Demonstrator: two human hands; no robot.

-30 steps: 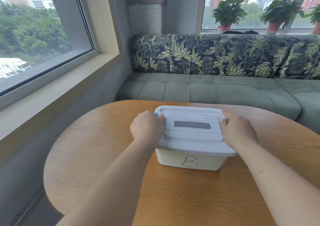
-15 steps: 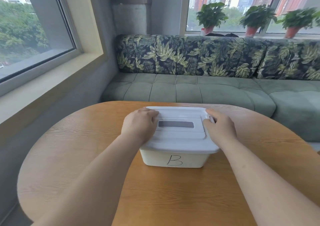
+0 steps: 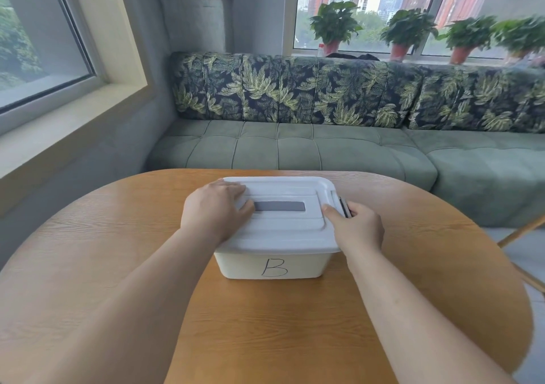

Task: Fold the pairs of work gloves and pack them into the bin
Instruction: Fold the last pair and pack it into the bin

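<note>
A white plastic bin [image 3: 271, 264] marked with a handwritten "B" stands in the middle of the round wooden table [image 3: 118, 265]. Its white lid [image 3: 289, 227], with a grey inset handle [image 3: 278, 206], lies closed on top. My left hand [image 3: 215, 212] rests flat on the lid's left side, fingers spread toward the handle. My right hand [image 3: 358, 226] grips the lid's right edge at a dark latch [image 3: 344, 207], thumb on top. No gloves are visible; the bin's inside is hidden.
A green sofa [image 3: 295, 151] with leaf-print back cushions runs behind the table. Potted plants [image 3: 334, 27] line the far windowsill. A window ledge [image 3: 59, 130] runs along the left wall. A wooden chair leg [image 3: 522, 233] shows at the right.
The view has swung right and tilted. My left hand slid from the lid's left edge onto its top. My right hand moved to the right-side latch.
</note>
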